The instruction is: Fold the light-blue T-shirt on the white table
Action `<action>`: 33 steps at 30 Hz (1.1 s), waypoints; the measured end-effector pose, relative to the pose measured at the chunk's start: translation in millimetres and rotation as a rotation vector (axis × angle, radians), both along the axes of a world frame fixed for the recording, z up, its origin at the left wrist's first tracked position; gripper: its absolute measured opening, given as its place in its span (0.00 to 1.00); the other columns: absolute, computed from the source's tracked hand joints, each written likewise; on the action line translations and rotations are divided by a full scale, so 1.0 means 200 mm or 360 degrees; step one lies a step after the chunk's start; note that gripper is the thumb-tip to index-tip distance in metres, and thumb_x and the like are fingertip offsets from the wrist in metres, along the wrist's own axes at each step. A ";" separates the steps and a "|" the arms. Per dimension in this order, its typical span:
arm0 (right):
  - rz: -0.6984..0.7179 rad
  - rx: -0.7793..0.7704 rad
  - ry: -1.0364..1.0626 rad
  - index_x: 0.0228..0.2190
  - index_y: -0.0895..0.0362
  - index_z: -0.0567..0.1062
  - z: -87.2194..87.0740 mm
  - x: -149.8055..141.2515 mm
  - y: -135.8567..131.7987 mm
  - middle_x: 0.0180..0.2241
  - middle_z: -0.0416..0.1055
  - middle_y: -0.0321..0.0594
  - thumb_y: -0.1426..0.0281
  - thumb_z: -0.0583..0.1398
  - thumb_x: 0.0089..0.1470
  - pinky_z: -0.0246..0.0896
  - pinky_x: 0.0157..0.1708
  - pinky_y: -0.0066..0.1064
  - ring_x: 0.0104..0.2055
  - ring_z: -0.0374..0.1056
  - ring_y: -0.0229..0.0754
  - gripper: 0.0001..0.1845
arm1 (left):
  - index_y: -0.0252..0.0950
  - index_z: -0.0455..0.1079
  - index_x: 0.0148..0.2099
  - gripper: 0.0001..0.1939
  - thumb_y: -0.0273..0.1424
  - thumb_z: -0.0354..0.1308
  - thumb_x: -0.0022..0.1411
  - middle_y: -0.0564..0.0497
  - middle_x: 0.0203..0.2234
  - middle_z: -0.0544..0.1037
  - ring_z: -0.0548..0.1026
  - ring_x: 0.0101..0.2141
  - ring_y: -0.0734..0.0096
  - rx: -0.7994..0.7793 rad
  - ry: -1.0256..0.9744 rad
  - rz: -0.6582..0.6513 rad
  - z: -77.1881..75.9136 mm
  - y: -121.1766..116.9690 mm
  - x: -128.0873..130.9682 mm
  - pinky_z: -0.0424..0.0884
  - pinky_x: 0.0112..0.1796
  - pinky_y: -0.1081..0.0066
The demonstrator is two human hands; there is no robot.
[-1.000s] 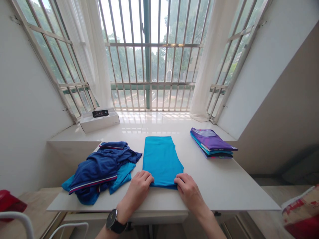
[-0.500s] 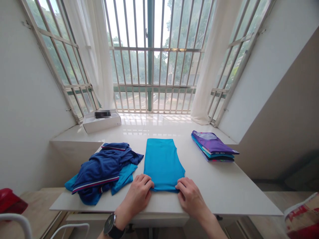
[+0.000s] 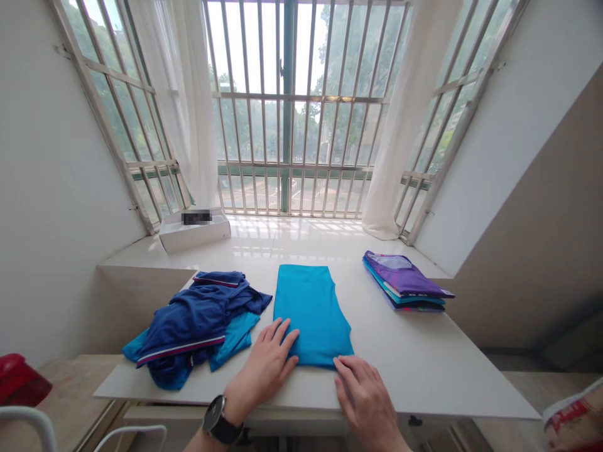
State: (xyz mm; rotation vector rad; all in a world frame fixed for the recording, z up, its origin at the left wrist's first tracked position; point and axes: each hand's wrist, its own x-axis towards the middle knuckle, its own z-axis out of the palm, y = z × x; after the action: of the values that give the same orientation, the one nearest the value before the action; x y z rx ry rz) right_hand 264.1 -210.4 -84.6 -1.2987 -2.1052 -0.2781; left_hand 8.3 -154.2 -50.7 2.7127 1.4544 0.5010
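Observation:
A bright blue garment (image 3: 308,301), folded into a long flat shape, lies at the middle of the white table (image 3: 424,370). My left hand (image 3: 271,355) rests open on its lower left part, fingers spread, with a dark watch on the wrist. At the lower right corner of the cloth, my right hand (image 3: 365,389) touches the edge with its fingertips; the thumb is apart from the index finger and nothing is gripped. To the left is a rumpled heap of clothes, with a navy garment (image 3: 193,320) with striped trim over a blue garment (image 3: 235,336).
A stack of folded clothes (image 3: 402,276), purple on top, sits at the right side of the table. On the sill by the barred window stands an open white box (image 3: 195,235). A red object (image 3: 21,380) is at far left, a patterned bag (image 3: 577,417) at far right.
My left hand has let go of the garment's lower left edge and now lies flat on it. My right hand has moved slightly down and right, loosening its fingers at the corner.

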 end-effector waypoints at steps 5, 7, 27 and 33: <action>-0.0013 -0.0039 0.0043 0.47 0.52 0.74 0.00 0.02 0.02 0.45 0.76 0.43 0.73 0.56 0.60 0.67 0.46 0.40 0.47 0.71 0.48 0.15 | 0.44 0.54 0.69 0.28 0.39 0.50 0.70 0.40 0.68 0.55 0.50 0.66 0.42 -0.0057 0.0074 0.0055 -0.12 -0.02 0.03 0.58 0.59 0.44; -0.0034 -0.0056 0.0059 0.45 0.52 0.76 0.01 0.05 0.04 0.44 0.76 0.43 0.72 0.55 0.60 0.66 0.46 0.41 0.47 0.71 0.48 0.13 | 0.44 0.53 0.70 0.30 0.40 0.50 0.69 0.38 0.68 0.53 0.50 0.66 0.39 -0.0096 0.0074 0.0090 -0.13 -0.07 0.06 0.57 0.59 0.42; -0.0915 -0.0733 -0.0253 0.58 0.67 0.67 0.13 0.33 0.47 0.64 0.58 0.60 0.48 0.47 0.61 0.49 0.62 0.47 0.66 0.53 0.58 0.39 | 0.42 0.60 0.64 0.25 0.46 0.49 0.70 0.41 0.65 0.61 0.59 0.64 0.55 -0.0071 -0.0093 -0.0613 0.22 0.06 0.41 0.56 0.62 0.51; -0.0979 -0.0753 -0.0099 0.64 0.75 0.56 -0.04 0.22 0.46 0.66 0.49 0.66 0.46 0.46 0.60 0.46 0.63 0.53 0.69 0.45 0.63 0.48 | 0.35 0.58 0.67 0.31 0.45 0.52 0.68 0.36 0.66 0.57 0.52 0.66 0.46 -0.0145 0.0116 -0.0103 0.07 0.55 0.19 0.50 0.63 0.46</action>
State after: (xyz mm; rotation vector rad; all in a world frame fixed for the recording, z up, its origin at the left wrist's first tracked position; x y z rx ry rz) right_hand 307.1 -119.1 -92.8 -2.2362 -1.8261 -0.0703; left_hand 46.4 -43.8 -36.7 2.7229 1.3634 0.3278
